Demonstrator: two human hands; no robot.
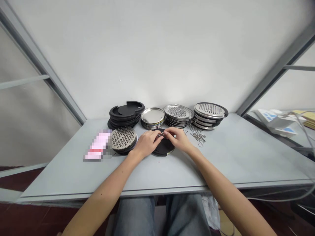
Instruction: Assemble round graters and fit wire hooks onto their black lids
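While the left hand [147, 143] and right hand [180, 140] pinch what looks like a small metal clip [161, 134] crosswise between their fingertips, above the black disc's [162, 148] far edge, loose clips [198, 136] lie nearer the right.

Five stacks of round pieces stand on one worktop [246, 157]. Four line the far side: one black stack [126, 116], one of plain metal discs [153, 115], one topped by a metal grater disc [179, 112], one topped by a black-edged grater [210, 109]. A fifth, the near left stack [123, 138], is topped by one grater disc. The layers are too tight to count surely. One black round piece [162, 149] lies apart; one pink item [98, 146], blurred, lies left. Loose wire clips [198, 136] number several, overlapping.
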